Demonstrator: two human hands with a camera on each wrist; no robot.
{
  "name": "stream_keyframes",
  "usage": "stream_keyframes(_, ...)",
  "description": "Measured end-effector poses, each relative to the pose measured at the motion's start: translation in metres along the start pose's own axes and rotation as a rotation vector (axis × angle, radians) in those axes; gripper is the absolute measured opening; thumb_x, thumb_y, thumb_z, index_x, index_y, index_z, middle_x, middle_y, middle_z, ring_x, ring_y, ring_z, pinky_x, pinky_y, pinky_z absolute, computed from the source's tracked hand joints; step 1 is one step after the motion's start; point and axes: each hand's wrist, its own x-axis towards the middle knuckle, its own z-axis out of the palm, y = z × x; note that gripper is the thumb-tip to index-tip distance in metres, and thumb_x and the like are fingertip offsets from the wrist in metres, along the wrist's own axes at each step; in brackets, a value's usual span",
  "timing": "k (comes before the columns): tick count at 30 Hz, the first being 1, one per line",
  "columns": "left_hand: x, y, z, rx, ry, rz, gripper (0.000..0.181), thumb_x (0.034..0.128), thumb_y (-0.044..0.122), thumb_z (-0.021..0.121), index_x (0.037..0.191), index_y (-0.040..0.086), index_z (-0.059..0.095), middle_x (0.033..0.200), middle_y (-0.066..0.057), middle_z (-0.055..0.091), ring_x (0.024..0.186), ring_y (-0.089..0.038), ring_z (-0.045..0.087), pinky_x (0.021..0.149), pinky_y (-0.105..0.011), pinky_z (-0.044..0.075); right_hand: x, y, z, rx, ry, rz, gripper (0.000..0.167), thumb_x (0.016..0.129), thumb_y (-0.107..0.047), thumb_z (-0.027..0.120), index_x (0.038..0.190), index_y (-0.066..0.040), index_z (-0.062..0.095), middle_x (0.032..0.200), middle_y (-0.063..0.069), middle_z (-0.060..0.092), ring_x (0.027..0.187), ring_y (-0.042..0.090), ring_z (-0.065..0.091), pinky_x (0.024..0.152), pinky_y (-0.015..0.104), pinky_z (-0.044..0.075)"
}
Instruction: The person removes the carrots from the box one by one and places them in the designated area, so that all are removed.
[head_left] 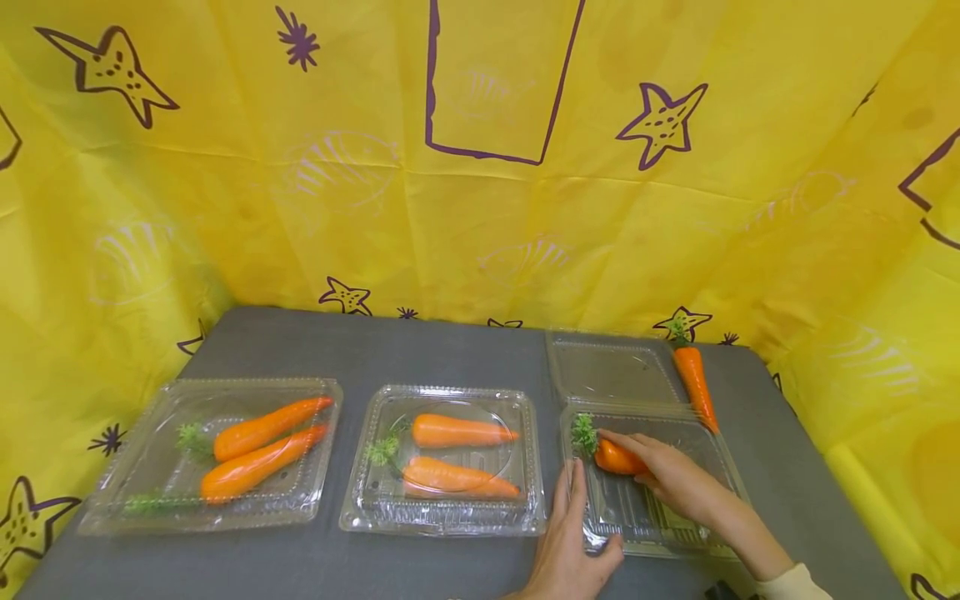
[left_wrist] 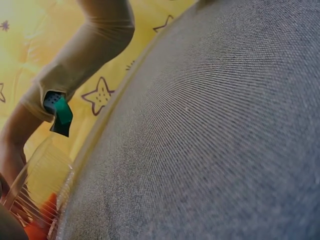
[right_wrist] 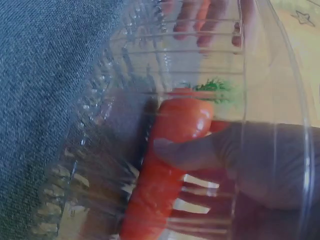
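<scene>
My right hand [head_left: 678,479] grips an orange carrot [head_left: 617,458] with a green leafy top, inside a clear plastic clamshell box [head_left: 652,547] on the right. In the right wrist view, the thumb [right_wrist: 195,152] lies along the carrot [right_wrist: 182,120], seen through the box's clear wall. My left hand [head_left: 572,533] touches the box's left side near its front corner, fingers straight and thumb spread along the front. The box's lid [head_left: 611,375] lies folded back behind it. Another carrot [head_left: 695,383] rests beside the lid at the right, its tip close to the box.
A closed clear box [head_left: 442,521] with two carrots stands in the middle. Another closed box [head_left: 202,521], also with two carrots, sits at the left. All stand on a grey table [head_left: 442,567], with yellow patterned cloth [head_left: 465,217] around its back and sides.
</scene>
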Motion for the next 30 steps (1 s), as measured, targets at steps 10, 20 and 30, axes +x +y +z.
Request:
stream_keyframes(10, -0.001, 0.001, 0.0, 0.009, -0.005, 0.002, 0.093, 0.0829, 0.026, 0.071, 0.157, 0.008, 0.018, 0.162, -0.012, 0.017, 0.133, -0.041, 0.041, 0.098, -0.046, 0.05, -0.001, -0.001, -0.009, 0.04, 0.074, -0.039, 0.078, 0.077, 0.003, 0.078, 0.146, -0.01, 0.044, 0.123, 0.018, 0.064, 0.105, 0.034, 0.064, 0.084, 0.049, 0.056)
stream_keyframes(20, 0.0, 0.0, -0.001, -0.02, -0.009, 0.005, 0.093, 0.0834, 0.026, 0.071, 0.157, 0.008, 0.017, 0.163, -0.011, 0.014, 0.134, -0.042, 0.039, 0.096, -0.045, 0.051, 0.003, 0.003, -0.019, 0.205, 0.203, 0.017, 0.075, 0.074, 0.0, 0.082, 0.141, -0.001, 0.046, 0.117, 0.022, 0.066, 0.088, 0.031, 0.069, 0.065, 0.029, 0.06)
stream_keyframes(30, 0.0, -0.001, 0.0, -0.025, -0.002, 0.012, 0.093, 0.0829, 0.025, 0.071, 0.157, 0.007, 0.018, 0.163, -0.011, 0.014, 0.132, -0.042, 0.041, 0.096, -0.044, 0.052, 0.001, -0.001, -0.028, 0.238, 0.318, 0.124, 0.08, 0.073, -0.002, 0.084, 0.143, -0.003, 0.046, 0.109, 0.023, 0.068, 0.085, 0.035, 0.069, 0.063, 0.028, 0.061)
